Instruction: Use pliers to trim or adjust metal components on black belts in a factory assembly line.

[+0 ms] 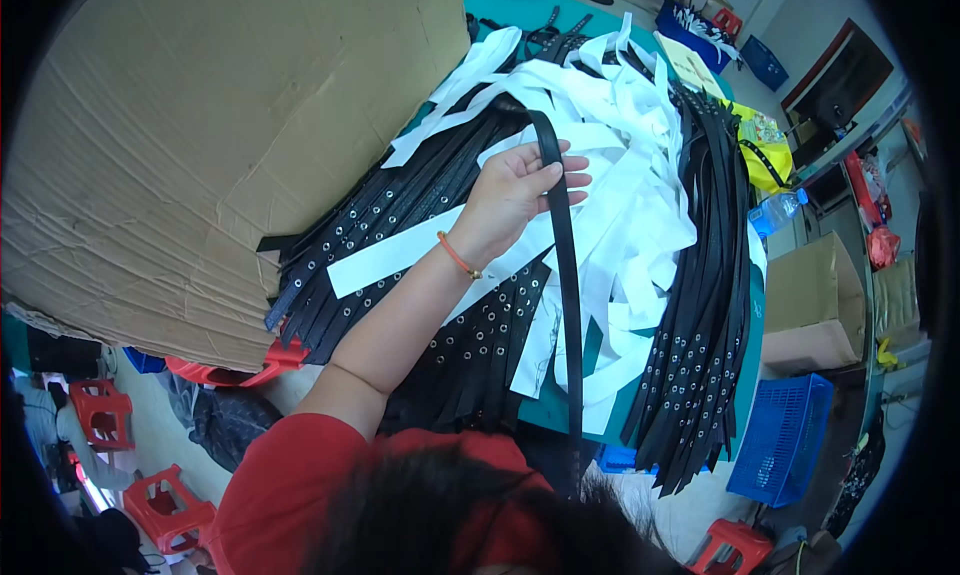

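My left hand (525, 190) pinches a black belt strap (567, 285) between thumb and fingers. The strap bends over above the hand and hangs down toward my body, its lower end lost near my hair. Under and beyond the hand lies a loose heap of white strips (620, 195). To its left, many black straps with metal eyelets (360, 215) lie side by side, and more lie beneath my forearm. A second bundle of black eyelet straps (700, 315) drapes over the table's right side. My right hand is not in view.
A large cardboard sheet (220, 155) fills the left beside the teal table (755, 325). On the right are a yellow bag (765, 150), a plastic bottle (778, 213), a cardboard box (815, 305) and a blue basket (780, 440). Red stools (165, 510) stand on the floor.
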`<state>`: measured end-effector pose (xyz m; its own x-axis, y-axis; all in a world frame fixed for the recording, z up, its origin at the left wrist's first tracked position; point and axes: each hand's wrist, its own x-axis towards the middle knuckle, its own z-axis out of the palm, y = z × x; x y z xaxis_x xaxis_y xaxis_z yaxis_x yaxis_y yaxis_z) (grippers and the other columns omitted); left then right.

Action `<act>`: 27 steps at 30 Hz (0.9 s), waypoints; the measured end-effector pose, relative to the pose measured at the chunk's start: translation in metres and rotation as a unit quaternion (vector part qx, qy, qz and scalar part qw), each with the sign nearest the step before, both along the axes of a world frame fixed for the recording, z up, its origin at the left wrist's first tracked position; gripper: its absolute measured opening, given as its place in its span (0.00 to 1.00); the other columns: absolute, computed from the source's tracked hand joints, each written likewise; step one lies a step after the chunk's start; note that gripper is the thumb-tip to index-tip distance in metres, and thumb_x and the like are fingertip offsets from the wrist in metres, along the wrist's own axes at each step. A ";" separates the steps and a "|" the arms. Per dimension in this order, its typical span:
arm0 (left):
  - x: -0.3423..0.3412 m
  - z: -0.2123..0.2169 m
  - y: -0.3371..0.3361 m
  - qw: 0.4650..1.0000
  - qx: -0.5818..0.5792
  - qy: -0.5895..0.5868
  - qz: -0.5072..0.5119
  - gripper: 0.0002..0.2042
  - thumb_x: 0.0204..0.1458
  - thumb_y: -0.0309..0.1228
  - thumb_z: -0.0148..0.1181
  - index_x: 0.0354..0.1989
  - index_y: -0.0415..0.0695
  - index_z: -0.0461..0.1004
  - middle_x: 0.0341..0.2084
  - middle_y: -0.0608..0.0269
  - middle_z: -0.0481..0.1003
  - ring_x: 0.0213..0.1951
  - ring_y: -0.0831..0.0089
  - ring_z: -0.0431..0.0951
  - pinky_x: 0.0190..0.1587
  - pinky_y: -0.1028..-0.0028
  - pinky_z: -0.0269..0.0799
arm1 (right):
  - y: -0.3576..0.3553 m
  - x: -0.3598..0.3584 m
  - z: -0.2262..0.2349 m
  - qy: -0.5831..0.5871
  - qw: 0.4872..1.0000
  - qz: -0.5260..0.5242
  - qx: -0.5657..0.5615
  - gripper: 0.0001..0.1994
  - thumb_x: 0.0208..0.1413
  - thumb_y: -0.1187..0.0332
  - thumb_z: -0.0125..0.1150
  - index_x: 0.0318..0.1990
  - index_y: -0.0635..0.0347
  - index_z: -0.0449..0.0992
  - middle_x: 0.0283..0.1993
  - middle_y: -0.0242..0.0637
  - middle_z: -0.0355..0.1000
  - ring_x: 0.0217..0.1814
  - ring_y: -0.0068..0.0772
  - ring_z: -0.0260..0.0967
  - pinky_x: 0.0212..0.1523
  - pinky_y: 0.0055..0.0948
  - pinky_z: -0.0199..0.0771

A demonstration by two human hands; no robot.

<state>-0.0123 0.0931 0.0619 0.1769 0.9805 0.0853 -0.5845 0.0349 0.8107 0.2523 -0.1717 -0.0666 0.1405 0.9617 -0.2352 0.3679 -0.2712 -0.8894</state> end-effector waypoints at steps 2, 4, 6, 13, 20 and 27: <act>0.004 0.009 -0.007 1.000 0.006 0.023 0.012 0.16 0.55 0.25 0.45 0.51 0.31 0.60 0.42 0.49 0.70 0.43 0.65 0.73 0.46 0.69 0.72 | -0.009 0.008 0.005 -0.029 0.999 -0.014 0.009 0.10 0.45 0.85 0.49 0.25 0.59 0.58 0.34 0.41 0.72 0.32 0.24 0.70 0.36 0.25 0.72; 0.011 0.016 -0.011 0.999 0.021 0.027 0.009 0.16 0.56 0.25 0.45 0.51 0.31 0.61 0.42 0.49 0.70 0.43 0.65 0.74 0.46 0.69 0.72 | -0.018 0.015 0.009 -0.057 0.998 -0.029 0.017 0.09 0.46 0.83 0.49 0.26 0.59 0.58 0.35 0.41 0.72 0.32 0.25 0.70 0.36 0.25 0.72; 0.014 0.024 -0.014 0.999 0.033 0.035 0.005 0.16 0.56 0.26 0.45 0.51 0.31 0.61 0.42 0.49 0.71 0.42 0.66 0.74 0.46 0.69 0.73 | -0.027 0.018 0.013 -0.082 0.995 -0.043 0.021 0.08 0.46 0.82 0.49 0.27 0.59 0.59 0.35 0.41 0.72 0.32 0.25 0.70 0.36 0.25 0.72; 0.025 0.034 -0.026 0.990 0.092 0.077 0.071 0.13 0.57 0.31 0.44 0.45 0.34 0.65 0.35 0.56 0.73 0.30 0.78 0.73 0.34 0.81 0.70 | -0.055 0.035 0.025 -0.172 0.981 -0.086 0.023 0.06 0.47 0.76 0.50 0.31 0.59 0.61 0.36 0.42 0.72 0.32 0.27 0.70 0.35 0.26 0.72; 0.010 0.003 -0.035 0.967 -0.107 -0.205 0.105 0.18 0.57 0.49 0.41 0.27 0.46 0.61 0.09 0.77 0.50 0.12 0.86 0.50 0.15 0.82 0.46 | -0.053 0.040 0.033 -0.261 0.963 -0.047 0.054 0.08 0.48 0.71 0.51 0.36 0.59 0.63 0.37 0.42 0.72 0.32 0.29 0.71 0.34 0.27 0.72; -0.009 -0.046 -0.099 0.795 0.291 0.508 0.158 0.18 0.40 0.36 0.64 0.38 0.40 0.69 0.42 0.46 0.66 0.47 0.56 0.65 0.52 0.65 0.58 | 0.003 -0.011 0.053 -0.290 0.940 0.065 0.167 0.12 0.49 0.65 0.52 0.40 0.59 0.65 0.38 0.42 0.72 0.33 0.31 0.71 0.33 0.29 0.72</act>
<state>-0.0213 -0.0062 0.0160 0.1974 0.8360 0.5120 0.4782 -0.5381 0.6941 0.2414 -0.1690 -0.0134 0.0284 0.9862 0.1628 0.8284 0.0679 -0.5560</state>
